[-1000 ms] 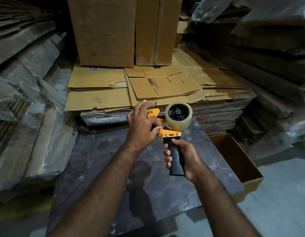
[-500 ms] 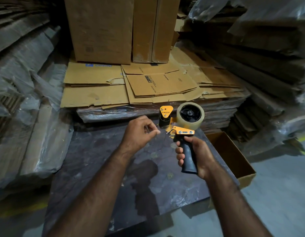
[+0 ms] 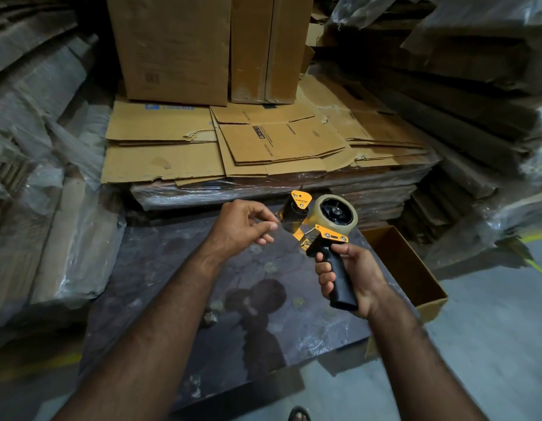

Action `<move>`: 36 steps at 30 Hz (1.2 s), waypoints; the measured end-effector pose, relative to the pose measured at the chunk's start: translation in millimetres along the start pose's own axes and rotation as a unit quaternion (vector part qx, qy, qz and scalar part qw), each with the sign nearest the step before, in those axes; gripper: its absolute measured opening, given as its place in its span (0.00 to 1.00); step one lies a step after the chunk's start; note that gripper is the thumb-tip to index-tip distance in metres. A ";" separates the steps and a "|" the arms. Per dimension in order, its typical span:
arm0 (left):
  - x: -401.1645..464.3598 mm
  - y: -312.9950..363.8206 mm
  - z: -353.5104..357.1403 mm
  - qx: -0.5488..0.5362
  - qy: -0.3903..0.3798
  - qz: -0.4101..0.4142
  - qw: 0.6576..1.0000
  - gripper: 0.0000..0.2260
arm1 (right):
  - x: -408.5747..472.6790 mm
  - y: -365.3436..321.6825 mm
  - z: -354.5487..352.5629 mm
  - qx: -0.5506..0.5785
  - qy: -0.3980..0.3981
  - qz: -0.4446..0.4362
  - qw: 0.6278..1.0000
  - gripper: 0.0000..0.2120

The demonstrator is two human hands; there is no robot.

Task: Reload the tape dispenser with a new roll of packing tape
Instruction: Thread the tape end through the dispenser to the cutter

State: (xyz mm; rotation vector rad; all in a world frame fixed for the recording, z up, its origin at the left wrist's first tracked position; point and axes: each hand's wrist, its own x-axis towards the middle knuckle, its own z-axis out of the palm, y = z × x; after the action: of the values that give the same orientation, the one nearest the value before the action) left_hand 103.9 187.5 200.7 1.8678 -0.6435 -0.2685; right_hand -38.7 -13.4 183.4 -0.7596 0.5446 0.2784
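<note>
Cardboard stack (image 3: 263, 147): I am seeing flattened boxes lying in a wrapped pile behind the work area, with upright cartons (image 3: 203, 47) standing on top.
Surface (image 3: 172, 284): a dark, glossy sheet is spreading under both forearms; an open brown box (image 3: 415, 268) is sitting at its right edge.
Tape dispenser (image 3: 321, 229): it is being held in the air above the surface's far right part. Its long axis is running from the black handle (image 3: 339, 278) at lower right up to the yellow head plate (image 3: 300, 199) at upper left, tilted, with the head pointing away from me and leftward.
Tape roll (image 3: 336, 212): the clear roll is sitting on the hub, its open face turned toward me and slightly up.
Right hand (image 3: 351, 278): it is wrapping tightly around the handle.
Left hand (image 3: 243, 227): it is hovering just left of the head, fingers narrowly pinched together; I cannot tell whether a clear tape end is between them.
Change: half a second ago the left hand was sitting lower and further from the head; it is now raised level with it, and the dispenser is sitting a little further right.
</note>
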 end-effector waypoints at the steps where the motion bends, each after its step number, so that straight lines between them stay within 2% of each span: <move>1: 0.1 0.1 0.4 -0.007 0.002 0.001 1.000 0.03 | -0.8 0.3 -1.8 0.000 -0.001 0.003 1.000 0.12; 8: 0.5 -0.9 4.3 -0.034 0.018 0.020 0.999 0.03 | -6.9 3.5 -10.2 0.010 -0.009 0.018 1.000 0.13; 12: 3.4 4.3 3.0 0.038 0.006 0.039 0.998 0.03 | -7.8 7.3 -17.3 0.015 -0.006 0.021 1.000 0.13; 16: -0.6 9.8 15.1 0.136 -0.006 0.098 0.986 0.01 | -3.2 8.0 -18.3 0.022 0.013 0.004 1.000 0.12; 19: -5.2 6.4 25.3 0.145 0.007 0.104 0.984 0.01 | 0.7 8.2 -20.5 0.034 0.015 -0.008 0.999 0.12; 24: -6.2 5.6 28.8 0.133 0.023 0.103 0.985 0.02 | 2.0 8.8 -31.5 0.048 -0.009 0.005 0.999 0.13; 32: 7.7 36.2 16.8 0.192 -0.025 0.112 0.975 0.02 | 5.7 26.0 -57.5 0.066 -0.093 -0.010 0.993 0.15; 36: 12.2 45.5 21.8 0.209 -0.029 0.131 0.969 0.02 | 7.8 29.3 -61.2 0.059 -0.111 -0.031 0.992 0.12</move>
State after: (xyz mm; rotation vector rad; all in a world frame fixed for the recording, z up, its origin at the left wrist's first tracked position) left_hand 89.8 151.6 235.4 2.1497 -1.0392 -0.0117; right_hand -67.1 -36.4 125.6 -0.6202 0.3236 0.2668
